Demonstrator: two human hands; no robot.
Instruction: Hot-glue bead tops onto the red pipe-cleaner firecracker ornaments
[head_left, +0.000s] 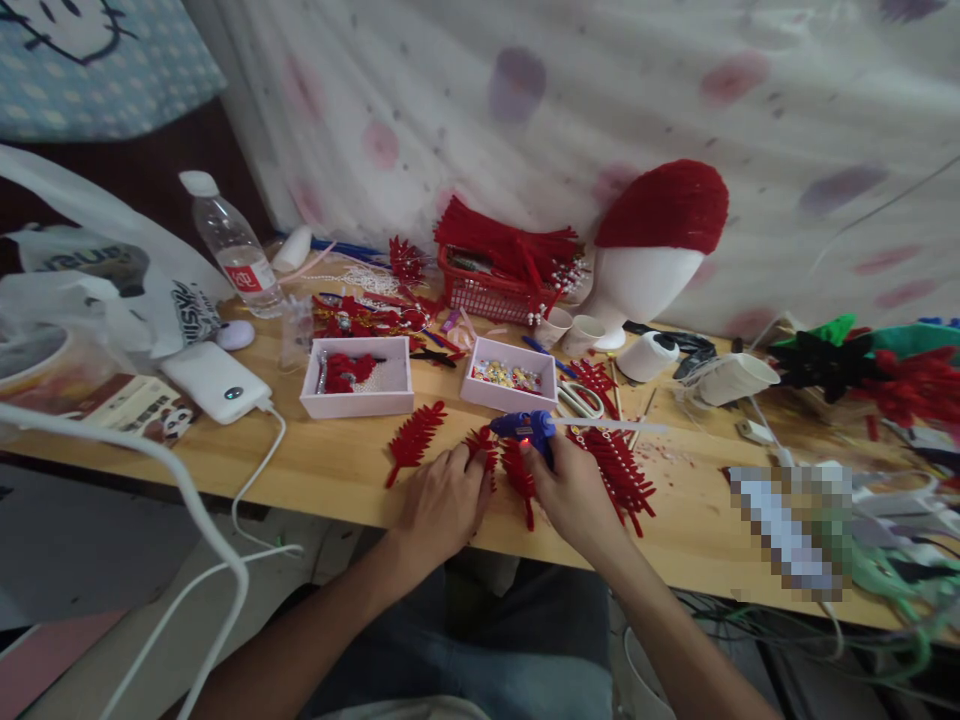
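Observation:
My right hand [566, 490] is wrapped round a blue hot glue gun [521, 427], a glue stick [611, 425] poking out of its back and a small orange light glowing on its side. The gun's nozzle points left, over a red fuzzy leaf-shaped piece [485, 452]. My left hand [442, 495] is closed on that piece, with fingertips pressed on it and part of it hidden. One more red leaf piece [414, 440] lies left of my left hand, another [517, 480] between the hands. To the right, several leaf pieces [619, 480] carry rows of white beads.
Two white boxes [358, 400] [502, 400] of beads and trims stand behind my hands. Behind them are a red basket [487, 295] of red stems and a white head form [630, 285] with a red cap. A power bank [217, 382], bottle [232, 245] and scissors [581, 400] lie around.

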